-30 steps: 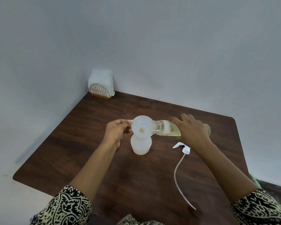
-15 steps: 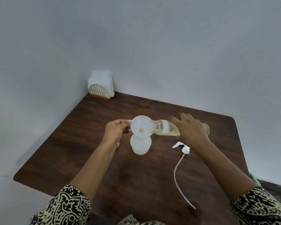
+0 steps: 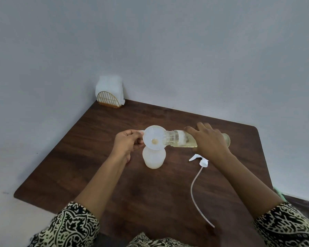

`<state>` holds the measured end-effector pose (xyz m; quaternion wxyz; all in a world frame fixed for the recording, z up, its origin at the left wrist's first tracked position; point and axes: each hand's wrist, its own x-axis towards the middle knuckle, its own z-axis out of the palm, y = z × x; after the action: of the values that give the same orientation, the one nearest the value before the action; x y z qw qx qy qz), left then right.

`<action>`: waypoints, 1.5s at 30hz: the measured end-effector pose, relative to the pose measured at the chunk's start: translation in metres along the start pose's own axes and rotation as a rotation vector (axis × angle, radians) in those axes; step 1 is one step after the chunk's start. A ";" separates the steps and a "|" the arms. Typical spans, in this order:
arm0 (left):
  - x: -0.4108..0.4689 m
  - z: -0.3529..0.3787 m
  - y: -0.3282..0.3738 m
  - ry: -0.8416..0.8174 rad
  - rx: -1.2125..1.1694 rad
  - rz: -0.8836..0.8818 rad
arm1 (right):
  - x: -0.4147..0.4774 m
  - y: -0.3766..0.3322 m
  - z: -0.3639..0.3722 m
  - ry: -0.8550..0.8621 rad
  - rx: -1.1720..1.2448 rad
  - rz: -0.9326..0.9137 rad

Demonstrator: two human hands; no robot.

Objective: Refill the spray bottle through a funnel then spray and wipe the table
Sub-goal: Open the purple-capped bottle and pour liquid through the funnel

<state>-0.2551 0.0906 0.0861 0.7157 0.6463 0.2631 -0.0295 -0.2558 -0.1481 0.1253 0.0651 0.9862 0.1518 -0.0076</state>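
Note:
A translucent white spray bottle (image 3: 153,158) stands uncapped mid-table with a white funnel (image 3: 152,139) seated in its neck. My left hand (image 3: 128,143) pinches the funnel's tab at its left rim. My right hand (image 3: 210,141) grips a clear refill bottle (image 3: 178,140) of pale yellow liquid, tipped almost level, its mouth over the funnel's right rim. A little liquid sits at the funnel's hole. The white spray head (image 3: 201,160) with its long dip tube (image 3: 194,193) lies on the table to the right, partly under my right wrist.
The dark wooden table (image 3: 78,157) sits in a corner against grey walls. A gold wire holder with white napkins (image 3: 110,92) stands at the far left corner. Something green (image 3: 278,192) shows past the table's right edge.
The refill bottle stays tipped at the funnel with hardly any shift. Both hands keep their grips.

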 end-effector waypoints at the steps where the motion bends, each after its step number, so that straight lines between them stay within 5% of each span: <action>1: 0.000 0.000 0.000 0.002 -0.001 0.000 | 0.000 0.000 0.000 0.000 0.002 0.000; 45: 0.000 0.000 -0.001 -0.022 -0.035 0.009 | -0.002 -0.001 -0.002 0.017 0.000 0.000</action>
<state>-0.2556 0.0909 0.0854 0.7299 0.6345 0.2528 -0.0284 -0.2574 -0.1478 0.1273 0.0640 0.9862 0.1524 0.0006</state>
